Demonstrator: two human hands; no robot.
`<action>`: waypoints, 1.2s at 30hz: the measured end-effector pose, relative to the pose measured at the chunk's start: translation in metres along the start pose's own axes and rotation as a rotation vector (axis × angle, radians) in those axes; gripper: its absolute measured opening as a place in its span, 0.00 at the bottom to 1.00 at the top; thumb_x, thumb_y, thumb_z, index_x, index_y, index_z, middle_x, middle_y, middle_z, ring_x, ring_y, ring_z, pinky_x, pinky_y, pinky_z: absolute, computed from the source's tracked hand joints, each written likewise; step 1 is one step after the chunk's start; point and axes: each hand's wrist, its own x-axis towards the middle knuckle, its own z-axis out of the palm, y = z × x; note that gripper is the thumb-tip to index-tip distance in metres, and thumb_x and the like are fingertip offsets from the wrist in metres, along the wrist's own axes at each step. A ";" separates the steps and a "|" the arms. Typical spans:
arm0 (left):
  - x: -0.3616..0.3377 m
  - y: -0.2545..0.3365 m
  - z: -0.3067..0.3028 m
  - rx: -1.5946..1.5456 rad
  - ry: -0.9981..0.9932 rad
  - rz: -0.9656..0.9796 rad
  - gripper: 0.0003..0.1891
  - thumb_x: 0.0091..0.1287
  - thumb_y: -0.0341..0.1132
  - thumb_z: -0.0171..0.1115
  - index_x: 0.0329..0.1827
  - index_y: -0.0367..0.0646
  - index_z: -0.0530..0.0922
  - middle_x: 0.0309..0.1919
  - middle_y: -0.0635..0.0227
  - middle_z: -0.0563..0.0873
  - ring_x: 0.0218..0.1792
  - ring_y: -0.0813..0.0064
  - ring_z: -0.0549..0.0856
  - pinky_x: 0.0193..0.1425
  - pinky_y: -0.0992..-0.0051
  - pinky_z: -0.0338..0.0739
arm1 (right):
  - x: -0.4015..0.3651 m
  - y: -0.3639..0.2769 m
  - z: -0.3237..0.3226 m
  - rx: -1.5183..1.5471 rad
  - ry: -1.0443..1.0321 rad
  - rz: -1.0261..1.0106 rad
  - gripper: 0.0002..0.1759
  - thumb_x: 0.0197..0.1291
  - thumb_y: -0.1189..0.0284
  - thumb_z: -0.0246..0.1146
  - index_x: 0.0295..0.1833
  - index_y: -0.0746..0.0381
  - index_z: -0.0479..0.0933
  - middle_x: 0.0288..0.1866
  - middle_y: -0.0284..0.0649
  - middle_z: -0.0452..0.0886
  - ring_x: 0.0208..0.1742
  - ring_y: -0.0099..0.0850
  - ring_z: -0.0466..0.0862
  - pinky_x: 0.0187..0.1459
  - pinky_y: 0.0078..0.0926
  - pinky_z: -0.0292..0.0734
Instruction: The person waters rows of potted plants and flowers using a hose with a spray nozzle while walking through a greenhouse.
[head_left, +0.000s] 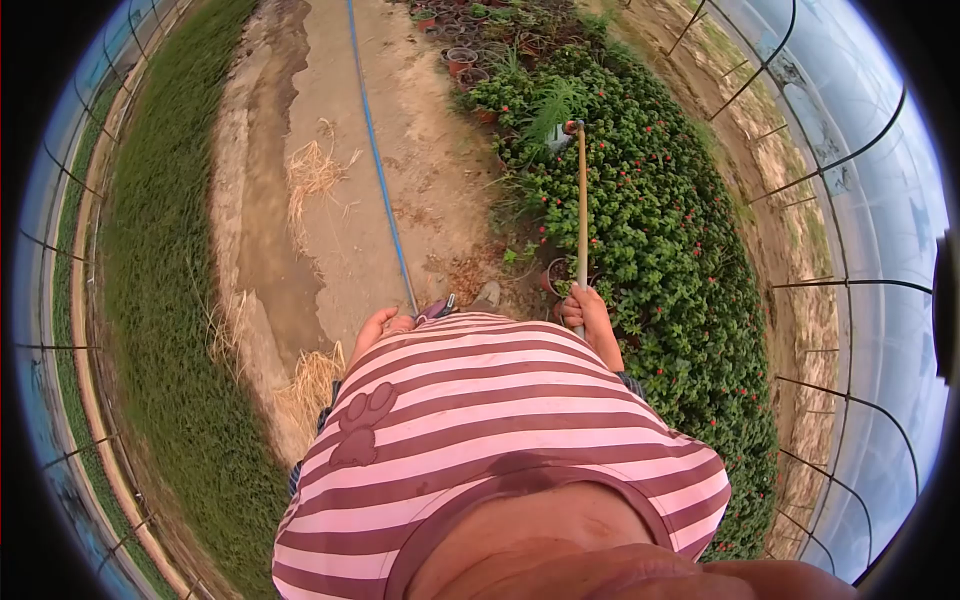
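Observation:
My right hand (pixel 588 309) is closed around the lower part of a long, thin pole (pixel 583 200). The pole points forward over leafy plants, with a fitting at its far tip beside feathery foliage. On the left, my left hand (pixel 374 328) is low at the edge of the striped shirt (pixel 500 400), its fingers curled. The shirt partly hides this hand, and what it holds cannot be made out. Close to its fingertips runs a blue hose (pixel 378 160), which reaches far ahead along the ground.
Dense green plants with red flowers (pixel 670 240) grow on the right, with pots (pixel 461 60) farther ahead. Dry straw (pixel 312 175) lies on the dirt path (pixel 330 80). A long green bed (pixel 165 220) borders the left. Curved frames and plastic sheeting (pixel 880 180) enclose the sides.

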 end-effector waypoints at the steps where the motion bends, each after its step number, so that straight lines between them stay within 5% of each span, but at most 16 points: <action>1: -0.005 -0.008 0.014 -0.080 0.005 -0.029 0.13 0.66 0.39 0.47 0.26 0.41 0.69 0.18 0.73 0.72 0.20 0.77 0.72 0.27 0.74 0.71 | -0.003 0.000 0.005 0.008 -0.029 -0.004 0.07 0.67 0.70 0.53 0.41 0.59 0.61 0.21 0.26 0.56 0.17 0.14 0.55 0.15 0.13 0.50; 11: -0.020 -0.019 0.023 -0.033 0.035 0.006 0.11 0.66 0.39 0.46 0.25 0.47 0.64 0.16 0.75 0.67 0.18 0.79 0.70 0.26 0.76 0.69 | -0.019 -0.012 0.046 -0.073 -0.120 -0.073 0.08 0.68 0.68 0.53 0.38 0.57 0.61 0.21 0.26 0.57 0.18 0.14 0.56 0.15 0.14 0.49; 17: -0.023 -0.020 0.022 0.073 0.256 0.172 0.12 0.65 0.39 0.47 0.24 0.48 0.62 0.16 0.75 0.67 0.18 0.79 0.69 0.26 0.76 0.68 | -0.016 -0.008 0.049 -0.136 -0.100 -0.050 0.09 0.67 0.68 0.53 0.38 0.56 0.59 0.21 0.27 0.57 0.17 0.14 0.56 0.15 0.14 0.49; 20: -0.026 -0.012 0.014 -0.167 0.036 -0.073 0.13 0.66 0.39 0.48 0.24 0.48 0.61 0.17 0.75 0.66 0.19 0.80 0.68 0.26 0.77 0.67 | -0.014 0.001 0.044 -0.153 -0.058 -0.019 0.09 0.67 0.69 0.53 0.38 0.56 0.59 0.21 0.27 0.57 0.17 0.14 0.56 0.15 0.14 0.48; 23: -0.024 -0.016 0.015 0.015 0.207 0.112 0.12 0.65 0.38 0.49 0.24 0.48 0.61 0.17 0.76 0.65 0.19 0.80 0.67 0.26 0.78 0.65 | -0.008 0.014 0.032 -0.140 -0.039 0.033 0.09 0.67 0.69 0.52 0.39 0.57 0.58 0.21 0.27 0.58 0.17 0.14 0.56 0.15 0.14 0.49; 26: -0.023 -0.017 0.021 -0.087 0.269 0.096 0.12 0.64 0.36 0.49 0.23 0.48 0.60 0.17 0.77 0.64 0.18 0.81 0.65 0.25 0.79 0.64 | -0.001 0.028 0.013 -0.103 -0.039 0.098 0.09 0.67 0.70 0.52 0.42 0.57 0.58 0.22 0.27 0.58 0.18 0.15 0.57 0.15 0.14 0.51; 36: -0.017 -0.008 0.010 -0.145 0.170 0.008 0.12 0.63 0.36 0.50 0.23 0.49 0.59 0.17 0.77 0.63 0.18 0.81 0.64 0.25 0.79 0.63 | -0.009 0.055 -0.018 -0.172 0.115 0.219 0.10 0.67 0.71 0.52 0.40 0.58 0.56 0.22 0.28 0.58 0.18 0.16 0.57 0.16 0.16 0.53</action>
